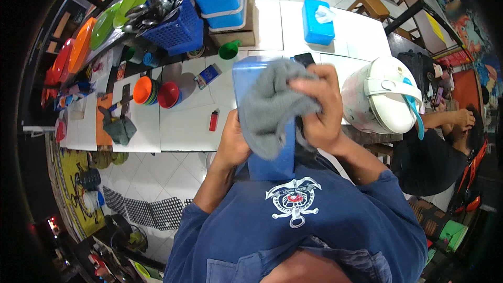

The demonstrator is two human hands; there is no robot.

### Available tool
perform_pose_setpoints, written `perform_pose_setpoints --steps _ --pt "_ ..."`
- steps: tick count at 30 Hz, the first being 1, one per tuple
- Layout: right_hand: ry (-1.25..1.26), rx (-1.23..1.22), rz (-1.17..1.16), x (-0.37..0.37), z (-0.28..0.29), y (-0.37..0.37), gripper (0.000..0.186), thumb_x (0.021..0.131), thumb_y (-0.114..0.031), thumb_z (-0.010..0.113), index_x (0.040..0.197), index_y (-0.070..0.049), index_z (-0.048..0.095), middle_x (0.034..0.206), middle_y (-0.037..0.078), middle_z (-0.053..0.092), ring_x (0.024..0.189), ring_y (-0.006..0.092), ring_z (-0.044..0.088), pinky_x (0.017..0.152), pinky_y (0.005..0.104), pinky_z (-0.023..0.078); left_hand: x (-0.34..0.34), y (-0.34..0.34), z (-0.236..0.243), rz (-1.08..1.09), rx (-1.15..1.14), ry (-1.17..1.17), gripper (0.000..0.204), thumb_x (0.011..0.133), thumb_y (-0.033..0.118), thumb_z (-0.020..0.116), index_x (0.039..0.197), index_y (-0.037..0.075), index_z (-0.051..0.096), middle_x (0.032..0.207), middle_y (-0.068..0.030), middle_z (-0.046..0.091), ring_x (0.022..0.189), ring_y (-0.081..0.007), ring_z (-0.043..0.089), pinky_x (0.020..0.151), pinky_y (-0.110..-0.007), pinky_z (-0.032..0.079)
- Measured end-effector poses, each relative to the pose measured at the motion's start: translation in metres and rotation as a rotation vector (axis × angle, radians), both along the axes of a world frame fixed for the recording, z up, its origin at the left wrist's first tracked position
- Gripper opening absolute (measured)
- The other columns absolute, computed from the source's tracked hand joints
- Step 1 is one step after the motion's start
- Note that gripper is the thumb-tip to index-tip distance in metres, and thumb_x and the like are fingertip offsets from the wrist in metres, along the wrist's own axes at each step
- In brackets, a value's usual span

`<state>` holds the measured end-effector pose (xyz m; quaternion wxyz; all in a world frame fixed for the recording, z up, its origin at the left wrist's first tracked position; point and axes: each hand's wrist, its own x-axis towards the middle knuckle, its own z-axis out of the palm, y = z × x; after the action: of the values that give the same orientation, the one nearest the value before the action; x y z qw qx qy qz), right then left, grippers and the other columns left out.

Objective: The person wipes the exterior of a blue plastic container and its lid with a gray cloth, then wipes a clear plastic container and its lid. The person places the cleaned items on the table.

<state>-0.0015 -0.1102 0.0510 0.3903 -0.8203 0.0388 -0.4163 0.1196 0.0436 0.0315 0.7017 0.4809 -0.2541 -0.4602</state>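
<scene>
In front of my chest, a long blue plastic box [271, 166] stands out over the near edge of the table. My left hand [234, 140] grips it by its left side, the fingers partly hidden behind it. A grey cloth [270, 107] is bunched in my right hand [326, 109] and lies against the box, covering much of its upper face. The cloth and the right fingers are slightly blurred. What the box holds, if anything, I cannot see.
The white-tiled table [188, 120] carries a red lighter [214, 120], stacked cups [168, 95], a blue cutlery basket [175, 31] and a blue tissue box [318, 22]. A white lidded bucket [380, 94] stands close on my right. Another person [432, 162] sits beyond it.
</scene>
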Motion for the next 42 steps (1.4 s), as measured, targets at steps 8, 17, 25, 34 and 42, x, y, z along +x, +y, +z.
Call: perform_pose_setpoints --steps 8,17,25,34,42 --pt "0.2 0.092 0.369 -0.032 -0.035 0.024 0.042 0.06 -0.002 0.056 0.101 -0.004 0.065 0.101 0.019 0.052 0.094 0.037 0.056 0.085 0.0403 0.047 -0.001 0.006 -0.02 0.299 0.046 0.129 0.022 0.086 0.016 0.065 0.101 0.001 0.06 0.09 -0.0074 0.065 0.082 -0.0164 0.065 0.069 -0.03 0.053" --pt "-0.101 0.14 0.013 0.009 -0.009 -0.005 0.048 0.063 0.01 0.051 0.106 -0.006 0.062 0.102 0.018 0.053 0.092 0.0329 0.056 0.079 0.0343 0.046 -0.015 -0.005 -0.002 -0.053 -0.057 0.145 0.021 0.091 0.012 0.061 0.107 -0.001 0.06 0.092 -0.0063 0.066 0.082 -0.0155 0.064 0.07 -0.028 0.052" --pt "0.082 0.069 0.378 -0.05 -0.045 0.022 0.05 0.057 0.005 0.055 0.105 -0.006 0.064 0.102 0.02 0.051 0.093 0.0352 0.056 0.078 0.0377 0.047 -0.022 -0.004 -0.002 0.242 -0.076 0.12 0.021 0.093 0.019 0.059 0.104 0.0 0.059 0.088 -0.0062 0.064 0.079 -0.0136 0.062 0.07 -0.025 0.05" --pt "-0.032 -0.012 -0.08 -0.012 0.033 -0.012 0.043 0.061 0.002 0.06 0.103 -0.008 0.066 0.095 0.017 0.05 0.088 0.032 0.052 0.077 0.0382 0.044 -0.036 -0.014 0.023 -0.048 -0.026 -0.27 0.025 0.093 0.022 0.059 0.1 -0.002 0.062 0.083 -0.0068 0.067 0.071 -0.0138 0.063 0.063 -0.027 0.05" --pt "0.052 -0.233 0.0 -0.011 0.043 -0.015 0.051 0.051 0.002 0.066 0.1 -0.012 0.067 0.094 0.013 0.054 0.089 0.0328 0.049 0.076 0.0409 0.041 -0.015 -0.026 0.023 -0.042 -0.071 -0.761 0.021 0.074 0.009 0.067 0.093 0.0 0.068 0.085 -0.0156 0.068 0.076 -0.0301 0.068 0.068 -0.035 0.052"
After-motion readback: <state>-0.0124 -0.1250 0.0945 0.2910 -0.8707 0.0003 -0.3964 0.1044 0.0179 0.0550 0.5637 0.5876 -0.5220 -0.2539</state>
